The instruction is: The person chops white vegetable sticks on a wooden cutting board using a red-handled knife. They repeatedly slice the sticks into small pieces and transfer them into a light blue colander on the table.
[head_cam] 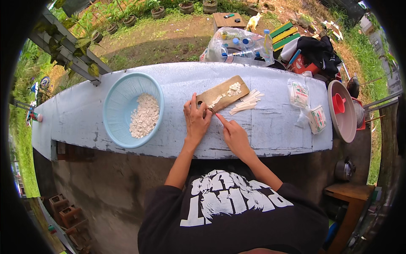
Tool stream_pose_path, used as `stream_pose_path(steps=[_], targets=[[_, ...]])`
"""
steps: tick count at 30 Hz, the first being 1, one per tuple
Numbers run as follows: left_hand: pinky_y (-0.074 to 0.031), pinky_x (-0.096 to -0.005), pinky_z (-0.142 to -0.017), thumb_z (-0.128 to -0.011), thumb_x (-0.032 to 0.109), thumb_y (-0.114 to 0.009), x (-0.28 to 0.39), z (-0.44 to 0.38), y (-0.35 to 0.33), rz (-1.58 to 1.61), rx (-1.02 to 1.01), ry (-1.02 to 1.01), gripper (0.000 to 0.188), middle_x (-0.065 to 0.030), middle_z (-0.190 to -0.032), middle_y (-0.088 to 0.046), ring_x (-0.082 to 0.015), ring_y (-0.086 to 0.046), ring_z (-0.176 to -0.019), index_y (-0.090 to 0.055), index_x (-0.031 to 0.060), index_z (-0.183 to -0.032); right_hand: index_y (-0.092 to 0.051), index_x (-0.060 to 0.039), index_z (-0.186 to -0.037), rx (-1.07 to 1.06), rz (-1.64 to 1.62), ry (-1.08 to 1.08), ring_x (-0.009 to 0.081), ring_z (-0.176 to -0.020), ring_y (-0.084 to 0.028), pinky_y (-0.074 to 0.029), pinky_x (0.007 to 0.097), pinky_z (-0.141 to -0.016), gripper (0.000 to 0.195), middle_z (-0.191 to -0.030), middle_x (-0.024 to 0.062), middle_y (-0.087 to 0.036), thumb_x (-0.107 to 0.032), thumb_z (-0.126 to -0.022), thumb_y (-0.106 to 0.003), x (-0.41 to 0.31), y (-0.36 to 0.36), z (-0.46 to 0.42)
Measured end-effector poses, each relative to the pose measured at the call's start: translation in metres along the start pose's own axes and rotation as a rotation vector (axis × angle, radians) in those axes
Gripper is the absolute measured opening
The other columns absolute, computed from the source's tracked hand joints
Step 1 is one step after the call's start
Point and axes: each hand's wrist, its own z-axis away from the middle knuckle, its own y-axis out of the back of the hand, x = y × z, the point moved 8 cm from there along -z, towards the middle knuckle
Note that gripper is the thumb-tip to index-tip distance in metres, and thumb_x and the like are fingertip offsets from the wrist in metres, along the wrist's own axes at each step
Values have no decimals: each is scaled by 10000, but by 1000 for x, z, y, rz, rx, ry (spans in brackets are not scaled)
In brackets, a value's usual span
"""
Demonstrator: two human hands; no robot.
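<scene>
A wooden chopping board (229, 96) lies slanted on the table. My left hand (197, 122) rests over its lower left end, fingers bent down; whatever lies under the fingertips is hidden. In my right hand (235, 136) is a small knife (212, 110), index finger stretched along it, its blade low at the board's edge beside my left fingertips. A broken row of small pale cut pieces (217, 100) runs along the board up to a little heap of pieces (234, 89). Long pale flat strips (248, 101) lie fanned against the board's right side.
Left of the board stands a light blue plastic basket (114, 104) with many pale pieces (144, 117) inside. Plastic packets (317, 119) and a basin (347, 125) holding a red dipper (338, 103) are at the right. A bag of bottles (236, 47) sits beyond the far edge.
</scene>
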Motion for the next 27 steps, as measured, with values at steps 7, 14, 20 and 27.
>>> stream_pose_path(steps=[7, 14, 20, 27], targets=[[-319, -494, -1159, -884, 176, -743, -7, 1, 4, 103, 35, 111, 125, -164, -1552, -439, -366, -341, -1342, -709, 76, -950, -582, -245, -1498, 14, 10, -6, 341, -779, -643, -524, 461, -730, 551, -869, 146, -605, -69, -976, -573, -4, 8, -4], [-304, -486, -1163, -869, 183, -772, -13, 2, 6, 162, 60, 167, 120, -134, -1539, -438, -378, -330, -1342, -730, 108, -952, -612, -265, -1466, 56, -64, -35, 356, -808, -660, -525, 466, -756, 494, -887, 164, -647, -106, -1000, -561, 17, 23, -26], [-306, -491, -1163, -879, 171, -777, -9, 0, 6, 144, 40, 158, 96, -125, -1542, -443, -373, -322, -1357, -738, 110, -942, -620, -274, -1459, 129, -75, -109, 349, -816, -659, -520, 454, -770, 465, -891, 156, -659, -126, -1023, -553, 34, 43, -36], [-250, -468, -1181, -883, 203, -775, 12, -16, -8, -21, 23, 64, 139, -82, -1527, -477, -328, -348, -1341, -776, 151, -1012, -613, -304, -1463, 82, -68, -117, 349, -854, -673, -531, 454, -778, 466, -908, 148, -666, -149, -1028, -550, 31, 31, -30]])
